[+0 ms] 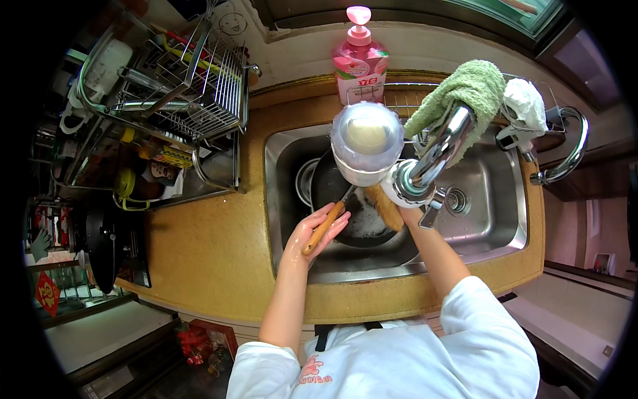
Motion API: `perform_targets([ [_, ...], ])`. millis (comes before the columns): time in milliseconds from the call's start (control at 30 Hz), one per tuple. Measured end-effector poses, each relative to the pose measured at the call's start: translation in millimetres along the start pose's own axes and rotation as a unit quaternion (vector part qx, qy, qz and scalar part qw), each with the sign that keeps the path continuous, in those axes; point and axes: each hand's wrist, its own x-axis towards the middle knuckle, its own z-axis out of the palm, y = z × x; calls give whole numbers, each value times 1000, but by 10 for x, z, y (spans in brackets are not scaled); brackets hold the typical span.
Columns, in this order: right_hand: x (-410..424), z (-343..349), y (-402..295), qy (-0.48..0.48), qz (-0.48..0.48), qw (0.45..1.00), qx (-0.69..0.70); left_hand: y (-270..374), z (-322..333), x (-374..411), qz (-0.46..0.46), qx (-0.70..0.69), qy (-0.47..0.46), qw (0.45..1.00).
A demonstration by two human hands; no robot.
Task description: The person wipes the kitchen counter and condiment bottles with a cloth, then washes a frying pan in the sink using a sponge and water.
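My left hand (319, 230) is wet and holds a wooden handle (324, 228) across its palm, fingers partly extended. The handle's metal shank runs over a round black pan (369, 237) in the left sink basin; where it ends is hidden. White suds (368, 222) lie in the pan. A brown fibrous scrubber (385, 207), perhaps loofah, is over the pan's right side. Only the wrist edge of my right hand (409, 215) shows beside the scrubber. The chrome faucet (443, 144) and its translucent round attachment (368, 142) cover the rest, so its grip cannot be seen.
A pink pump bottle (361, 70) stands behind the sink. A green cloth (461, 95) hangs over the faucet. The right basin (491, 199) has a drain strainer. A metal dish rack (199, 109) stands left on the yellow-brown counter (209, 249), with a black lid (102, 244) farther left.
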Motion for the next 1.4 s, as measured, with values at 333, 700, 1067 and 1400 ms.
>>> perform_targets([
  [333, -652, 1383, 142, -96, -477, 702, -521, -293, -17, 239, 66, 156, -63, 984],
  [700, -574, 1353, 223, 80, -444, 699, -555, -345, -454, 517, 131, 131, -50, 981],
  [1067, 539, -60, 661, 161, -447, 701, -532, -319, 99, 271, -75, 102, 33, 991],
  [1400, 596, -364, 1106, 120, -258, 723, -630, -32, 196, -298, -73, 112, 21, 991],
])
